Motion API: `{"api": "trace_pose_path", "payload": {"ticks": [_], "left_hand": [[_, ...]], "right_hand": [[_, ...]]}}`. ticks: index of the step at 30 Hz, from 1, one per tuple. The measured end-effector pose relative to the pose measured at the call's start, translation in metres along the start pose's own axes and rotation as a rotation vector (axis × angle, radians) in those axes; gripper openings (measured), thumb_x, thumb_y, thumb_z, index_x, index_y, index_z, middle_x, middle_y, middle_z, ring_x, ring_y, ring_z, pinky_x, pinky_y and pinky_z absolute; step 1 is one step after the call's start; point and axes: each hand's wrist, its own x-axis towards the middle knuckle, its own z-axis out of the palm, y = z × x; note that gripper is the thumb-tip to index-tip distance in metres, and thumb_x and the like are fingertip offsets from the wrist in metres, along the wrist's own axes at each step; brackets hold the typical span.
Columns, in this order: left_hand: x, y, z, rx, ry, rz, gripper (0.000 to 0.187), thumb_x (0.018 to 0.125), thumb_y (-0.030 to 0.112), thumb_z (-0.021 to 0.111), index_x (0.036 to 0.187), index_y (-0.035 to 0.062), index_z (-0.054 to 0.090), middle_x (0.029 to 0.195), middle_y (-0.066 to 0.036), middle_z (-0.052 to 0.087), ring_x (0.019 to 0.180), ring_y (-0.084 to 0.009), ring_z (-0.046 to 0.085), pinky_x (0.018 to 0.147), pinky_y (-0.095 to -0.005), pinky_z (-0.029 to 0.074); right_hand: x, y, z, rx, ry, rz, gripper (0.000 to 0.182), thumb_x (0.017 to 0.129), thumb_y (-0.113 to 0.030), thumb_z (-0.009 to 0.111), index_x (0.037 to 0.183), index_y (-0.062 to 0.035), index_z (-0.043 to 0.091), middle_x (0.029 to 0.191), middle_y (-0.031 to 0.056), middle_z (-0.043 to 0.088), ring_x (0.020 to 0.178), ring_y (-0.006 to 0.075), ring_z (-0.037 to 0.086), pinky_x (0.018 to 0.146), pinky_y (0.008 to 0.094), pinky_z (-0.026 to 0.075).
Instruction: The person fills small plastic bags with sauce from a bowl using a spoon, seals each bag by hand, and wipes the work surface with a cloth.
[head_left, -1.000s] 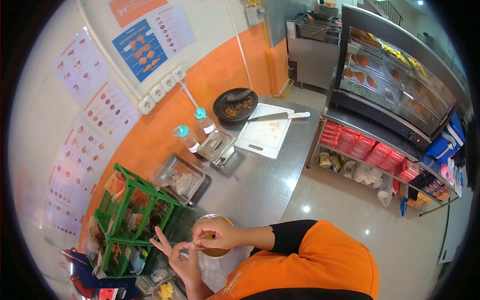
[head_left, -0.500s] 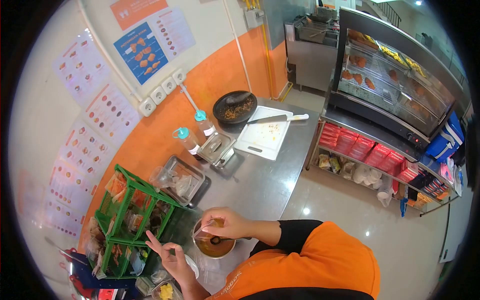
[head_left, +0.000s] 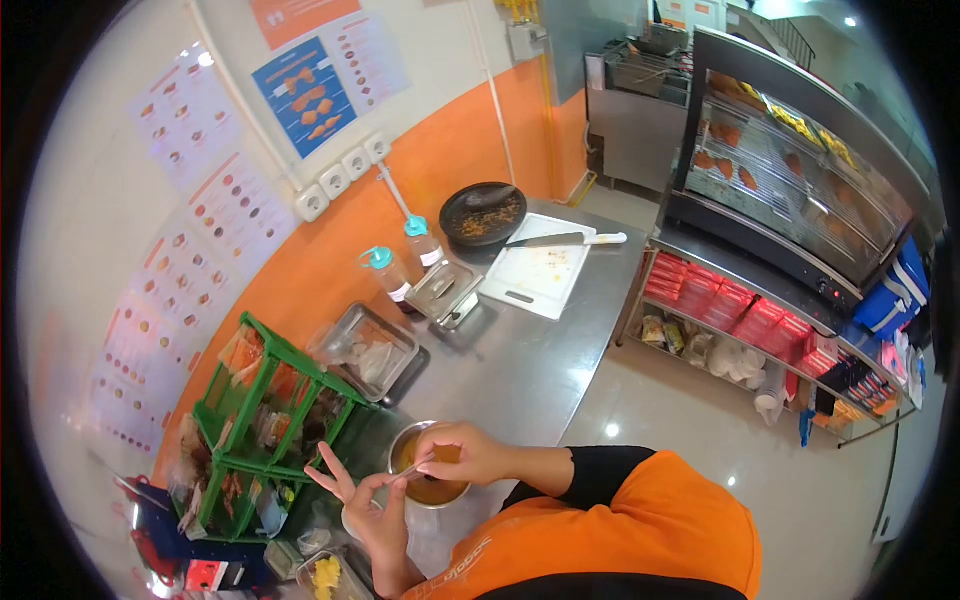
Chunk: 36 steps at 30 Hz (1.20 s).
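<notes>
Plastic, by the look of it, forms the small translucent piece pinched where two bare hands meet above a cook's bowl. The left hand brings thumb and forefinger together on its near end, two other fingers spread in a V; the right hand grips the far end, thumb against finger. Half a second earlier the hands were apart, the piece in the right hand alone. Now both share it, which suggests a job needing two grips; whether it is open or sealed is too small to tell.

Directly beneath, the round, shiny metal bowl holds an orange-brown liquid and stands where it stood, on the grey stainless-steel table. Left of it rise green, open-fronted plastic baskets filled with packets. Farther up the table sit a rectangular steel tray with clear plastic bags and a lidded, boxy steel container. Beyond lie a white, rectangular chopping board, a white-handled knife across its far end, and a black, round, shallow dish of brown crumbs.
</notes>
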Motion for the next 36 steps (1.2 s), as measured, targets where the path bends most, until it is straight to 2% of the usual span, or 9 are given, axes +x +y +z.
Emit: {"api": "trace_pose_path", "payload": {"ticks": [11,14,19,20,22,25,30,33,36], "left_hand": [[-0.042,-0.029,-0.048,0.167,0.203,-0.099,0.012,0.073,0.014,0.087,0.081,0.0173,0.077,0.168,-0.018,0.019,0.154,-0.0476,-0.010,0.119,-0.0622,-0.001],[-0.067,-0.048,-0.074,0.124,0.257,-0.214,0.010,0.076,0.019,0.086,0.083,0.0202,0.079,0.169,-0.015,0.017,0.153,-0.0484,-0.013,0.113,-0.0733,-0.002],[-0.122,-0.084,-0.147,0.187,0.284,-0.456,0.035,0.074,0.030,0.089,0.106,0.0230,0.078,0.170,-0.015,0.015,0.153,-0.0488,-0.013,0.112,-0.0756,0.002],[-0.140,-0.092,-0.163,0.237,0.323,-0.472,0.046,0.076,0.036,0.087,0.119,0.0267,0.073,0.169,-0.015,0.017,0.153,-0.0497,-0.010,0.112,-0.0763,0.002],[-0.175,-0.108,-0.197,0.306,0.393,-0.575,0.045,0.080,0.037,0.084,0.122,0.0281,0.072,0.169,-0.015,0.018,0.153,-0.0499,-0.009,0.112,-0.0763,0.002],[-0.233,-0.128,-0.248,0.374,0.479,-0.734,0.043,0.084,0.035,0.079,0.126,0.0292,0.071,0.168,-0.016,0.019,0.154,-0.0495,-0.006,0.112,-0.0763,0.002],[-0.325,-0.162,-0.320,0.414,0.674,-0.822,0.042,0.088,0.028,0.074,0.129,0.0301,0.069,0.167,-0.016,0.024,0.154,-0.0478,-0.004,0.112,-0.0757,0.000],[-0.363,-0.170,-0.359,0.632,0.653,-0.845,0.043,0.087,0.029,0.073,0.130,0.0312,0.068,0.166,-0.014,0.027,0.154,-0.0484,-0.003,0.113,-0.0747,-0.003],[-0.397,-0.182,-0.380,0.886,0.524,-0.913,0.044,0.087,0.032,0.071,0.131,0.0359,0.067,0.168,-0.009,0.023,0.154,-0.0481,-0.001,0.113,-0.0743,-0.009]], "right_hand": [[0.000,0.022,0.047,0.044,-0.106,0.214,0.007,0.091,-0.009,0.073,0.090,-0.0030,0.070,0.091,0.0046,0.069,0.086,0.0140,0.065,0.080,0.0288,0.051],[0.012,0.034,0.084,0.149,-0.202,0.224,0.007,0.090,-0.007,0.074,0.089,-0.0030,0.069,0.085,0.0035,0.069,0.080,0.0103,0.063,0.073,0.0268,0.049],[0.042,0.050,0.165,-0.109,-0.528,0.432,0.007,0.091,-0.002,0.071,0.090,-0.0040,0.064,0.082,0.0000,0.064,0.074,0.0066,0.056,0.065,0.0235,0.044],[0.049,0.049,0.188,-0.168,-0.591,0.455,0.007,0.092,-0.003,0.071,0.091,-0.0039,0.064,0.080,-0.0012,0.063,0.071,0.0055,0.056,0.064,0.0228,0.043],[0.068,0.053,0.231,-0.230,-0.657,0.483,0.009,0.093,-0.009,0.071,0.090,-0.0033,0.065,0.070,-0.0018,0.060,0.059,0.0048,0.052,0.054,0.0237,0.040],[0.102,0.075,0.291,-0.186,-0.599,0.423,0.007,0.093,-0.007,0.069,0.092,-0.0035,0.063,0.073,-0.0001,0.062,0.061,0.0068,0.057,0.057,0.0251,0.044],[0.192,0.126,0.368,-0.486,-0.354,-0.109,0.007,0.097,-0.009,0.061,0.097,-0.0027,0.063,0.085,0.0113,0.067,0.079,0.0232,0.067,0.071,0.0347,0.052],[0.224,0.175,0.392,-0.701,-0.229,-0.318,0.011,0.098,-0.012,0.059,0.103,-0.0042,0.065,0.097,0.0159,0.068,0.091,0.0351,0.067,0.080,0.0421,0.052],[0.225,0.227,0.395,-0.916,-0.197,-0.301,0.018,0.097,-0.009,0.058,0.113,-0.0055,0.065,0.106,0.0153,0.067,0.100,0.0378,0.064,0.084,0.0445,0.052]]}}
